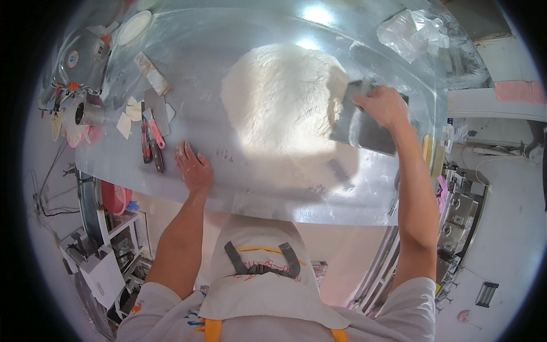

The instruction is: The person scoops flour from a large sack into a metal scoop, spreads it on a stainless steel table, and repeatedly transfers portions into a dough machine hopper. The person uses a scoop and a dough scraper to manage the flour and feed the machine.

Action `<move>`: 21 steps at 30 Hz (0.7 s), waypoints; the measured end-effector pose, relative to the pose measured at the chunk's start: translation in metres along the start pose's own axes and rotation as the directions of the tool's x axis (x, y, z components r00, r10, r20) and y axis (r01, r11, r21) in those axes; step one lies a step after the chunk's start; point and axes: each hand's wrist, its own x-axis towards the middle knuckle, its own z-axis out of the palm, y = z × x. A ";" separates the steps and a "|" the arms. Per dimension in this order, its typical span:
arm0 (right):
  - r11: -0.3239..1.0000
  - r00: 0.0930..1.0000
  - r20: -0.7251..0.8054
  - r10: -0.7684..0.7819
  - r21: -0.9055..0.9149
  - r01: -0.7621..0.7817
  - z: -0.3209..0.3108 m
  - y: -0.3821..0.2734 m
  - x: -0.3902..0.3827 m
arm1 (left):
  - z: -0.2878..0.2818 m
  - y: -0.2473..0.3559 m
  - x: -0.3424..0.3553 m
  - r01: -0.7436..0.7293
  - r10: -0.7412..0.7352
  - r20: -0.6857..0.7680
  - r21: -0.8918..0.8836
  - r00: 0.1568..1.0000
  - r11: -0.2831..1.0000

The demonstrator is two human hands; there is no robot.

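Right now my right hand point(386, 105) is closed around the top edge of a flat, dull grey metal scraper point(364, 122), its broad rectangular blade pressed against the right flank of the dough mound point(284, 102). That mound is big, pale and rough, with a floury, crumbly skin, and it sits in the middle of the surface point(239, 194). My left hand point(194, 168) lies flat and spread, palm down, holding nothing, on the bare metal near the front edge, well apart from the dough; it is dusted white.

The surface is a shiny sheet-metal top, smeared with flour and glaring under overhead light. Left of my left hand lie red-handled tools point(151, 142) and a second, smaller scraper blade point(155, 108), with a few pale dough scraps point(130, 114) beside them. A crumpled clear plastic bag point(411, 31) sits at the far right corner. Beyond the left end stands a grey machine point(82, 57). Below the surface's front edge I see my white apron point(262, 285) and a pale floor.
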 end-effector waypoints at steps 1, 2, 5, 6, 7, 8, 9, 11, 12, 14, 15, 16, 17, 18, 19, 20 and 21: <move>0.997 0.997 0.026 0.070 -0.030 -0.069 0.001 0.011 -0.003 | 0.000 0.000 -0.001 0.005 -0.005 -0.001 0.007 1.000 1.000; 0.989 0.989 0.051 0.140 -0.062 -0.137 0.003 0.024 -0.006 | 0.000 0.000 -0.001 0.013 -0.013 0.001 0.013 1.000 1.000; 0.977 0.976 0.057 0.210 0.033 -0.212 0.031 0.097 -0.017 | 0.000 0.001 0.000 0.025 -0.025 0.012 0.015 1.000 1.000; 0.972 0.974 0.063 0.215 0.085 -0.220 0.051 0.136 -0.018 | 0.001 0.002 0.001 0.020 -0.020 0.016 0.008 1.000 1.000; 0.961 0.970 0.064 0.235 0.138 -0.242 0.074 0.180 -0.021 | 0.002 0.005 0.003 0.015 -0.015 0.021 -0.004 1.000 1.000; 0.948 0.967 0.068 0.246 0.191 -0.254 0.094 0.212 -0.024 | 0.001 0.006 0.004 0.018 -0.018 0.024 -0.008 1.000 1.000; 0.931 0.965 0.057 0.255 0.254 -0.261 0.108 0.224 -0.028 | 0.000 0.005 0.004 0.027 -0.027 0.027 -0.001 0.999 1.000; 0.886 0.960 0.039 0.277 0.376 -0.271 0.126 0.238 -0.032 | -0.002 0.002 0.002 0.042 -0.043 0.036 0.015 0.998 0.999; 0.858 0.952 0.038 0.303 0.424 -0.290 0.135 0.252 -0.025 | -0.002 0.003 0.003 0.037 -0.038 0.042 0.016 0.998 0.999; 0.792 0.935 0.048 0.351 0.518 -0.323 0.154 0.272 -0.009 | 0.002 0.003 0.005 0.032 -0.033 0.054 0.021 0.998 0.999; 0.815 0.955 0.037 0.295 0.512 -0.271 0.154 0.256 0.005 | 0.002 0.000 0.004 0.036 -0.038 0.058 0.036 0.998 0.999; 0.835 0.971 0.026 0.237 0.505 -0.218 0.152 0.239 0.027 | 0.002 -0.002 0.003 0.040 -0.044 0.063 0.051 0.997 0.998; 0.852 0.983 0.015 0.183 0.497 -0.167 0.147 0.216 0.047 | 0.001 -0.002 0.002 0.041 -0.044 0.063 0.050 0.997 0.998; 0.861 0.993 0.018 0.115 0.497 -0.108 0.142 0.196 0.067 | -0.001 0.000 0.004 0.037 -0.040 0.060 0.041 0.997 0.998; 0.866 0.999 0.019 0.044 0.498 -0.048 0.138 0.175 0.088 | -0.002 0.002 0.006 0.034 -0.035 0.056 0.032 0.998 0.999; 0.871 1.000 0.023 0.013 0.491 -0.023 0.132 0.145 0.107 | -0.002 0.001 0.005 0.032 -0.033 0.049 0.032 0.998 0.999; 0.876 1.000 0.024 -0.012 0.482 -0.001 0.128 0.121 0.123 | -0.003 0.000 0.005 0.026 -0.027 0.042 0.027 0.999 0.999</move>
